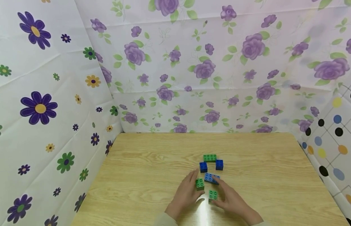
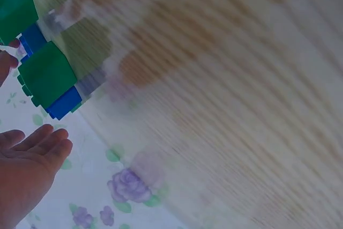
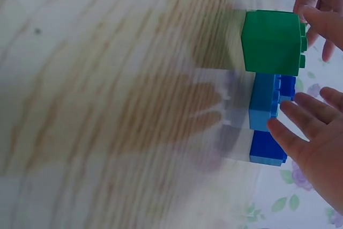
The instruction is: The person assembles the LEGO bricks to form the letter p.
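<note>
Beside a green square brick (image 1: 200,184), my left hand (image 1: 185,190) has its fingers extended along the left and its thumb near the front. The left wrist view shows straight fingers apart from that green brick (image 2: 49,72). My right hand (image 1: 230,199) spreads around a second green square brick (image 1: 213,195), thumb close to its near side. Its index fingertip overlaps the light blue long brick (image 1: 211,178). From the right wrist, the fingers of the hand (image 3: 319,132) look straight, over the light blue brick (image 3: 262,103) and beyond the green brick (image 3: 270,42).
Behind the light blue brick stand two dark blue square bricks (image 1: 203,167), (image 1: 219,164). A green long brick (image 1: 210,157) lies farther back. All are on a wooden table (image 1: 141,175), with flowered cloth (image 1: 175,103) hanging behind it and patterned cloths at both sides.
</note>
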